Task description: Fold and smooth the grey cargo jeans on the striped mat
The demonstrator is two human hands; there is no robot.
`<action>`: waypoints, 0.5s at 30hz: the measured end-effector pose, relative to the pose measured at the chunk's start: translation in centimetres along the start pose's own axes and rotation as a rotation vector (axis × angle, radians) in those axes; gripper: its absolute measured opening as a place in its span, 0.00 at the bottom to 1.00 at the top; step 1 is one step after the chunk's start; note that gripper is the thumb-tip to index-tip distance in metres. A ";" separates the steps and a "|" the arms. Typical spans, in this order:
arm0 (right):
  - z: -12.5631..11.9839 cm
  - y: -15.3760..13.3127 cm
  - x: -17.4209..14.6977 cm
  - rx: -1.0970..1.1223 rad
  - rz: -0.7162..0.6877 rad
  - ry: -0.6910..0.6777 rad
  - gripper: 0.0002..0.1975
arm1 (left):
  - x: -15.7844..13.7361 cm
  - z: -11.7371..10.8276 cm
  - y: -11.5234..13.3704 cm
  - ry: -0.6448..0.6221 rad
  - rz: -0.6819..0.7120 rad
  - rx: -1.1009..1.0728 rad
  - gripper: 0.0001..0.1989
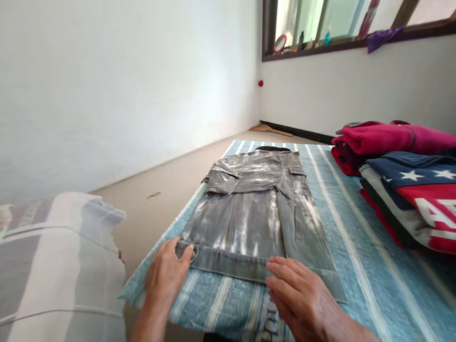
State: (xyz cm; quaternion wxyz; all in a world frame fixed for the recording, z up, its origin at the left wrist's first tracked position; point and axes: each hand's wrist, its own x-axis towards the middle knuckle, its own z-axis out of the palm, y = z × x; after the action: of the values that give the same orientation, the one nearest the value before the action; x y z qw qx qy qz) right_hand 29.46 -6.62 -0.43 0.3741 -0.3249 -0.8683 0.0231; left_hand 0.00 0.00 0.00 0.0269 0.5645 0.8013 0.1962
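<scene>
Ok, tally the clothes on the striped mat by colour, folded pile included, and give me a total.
Grey, cargo trousers under both hands: 1
Pink, folded garment: 1
Red, folded garment: 1
Navy, white and red stars-and-stripes garment: 1
Total: 4 told apart; the pile may hide more.

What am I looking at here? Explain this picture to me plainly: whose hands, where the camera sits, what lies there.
No machine here: a person's two bare hands, filmed by a camera on their head looking forward and down. The left hand and right hand rest flat on the near hem of grey folded cargo trousers; neither has a closed grip on anything. The trousers lie on a blue striped cloth. On the right sits a pile of folded clothes, red, pink and a stars-and-stripes print. A pale bundle lies at the left.
</scene>
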 end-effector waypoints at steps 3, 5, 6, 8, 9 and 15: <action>0.9 1.0 2.9 0.058 0.013 -0.111 0.10 | 0.3 0.9 -1.9 0.001 -0.025 0.004 0.23; 1.8 2.1 5.2 0.062 0.036 -0.190 0.11 | 0.3 1.0 -2.3 -0.014 -0.060 -0.061 0.26; 2.4 2.8 6.4 0.053 0.048 -0.228 0.11 | 0.4 0.9 -2.4 -0.028 -0.088 -0.104 0.27; 3.6 4.4 9.0 0.017 0.088 -0.293 0.11 | 0.8 0.8 -2.7 -0.047 -0.154 -0.189 0.29; 4.4 5.3 10.4 -0.007 0.119 -0.329 0.11 | 1.0 0.7 -2.8 -0.051 -0.187 -0.227 0.29; 8.9 9.7 18.7 -0.155 0.361 -0.481 0.08 | 1.8 0.9 -4.5 -0.077 -0.258 -0.400 0.26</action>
State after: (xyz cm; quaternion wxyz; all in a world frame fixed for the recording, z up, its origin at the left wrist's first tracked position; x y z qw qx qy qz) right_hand 19.33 13.68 2.26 0.1218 -0.4866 -0.8594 0.0989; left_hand -4.46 0.64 -2.06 0.1938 0.4478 0.8105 0.3242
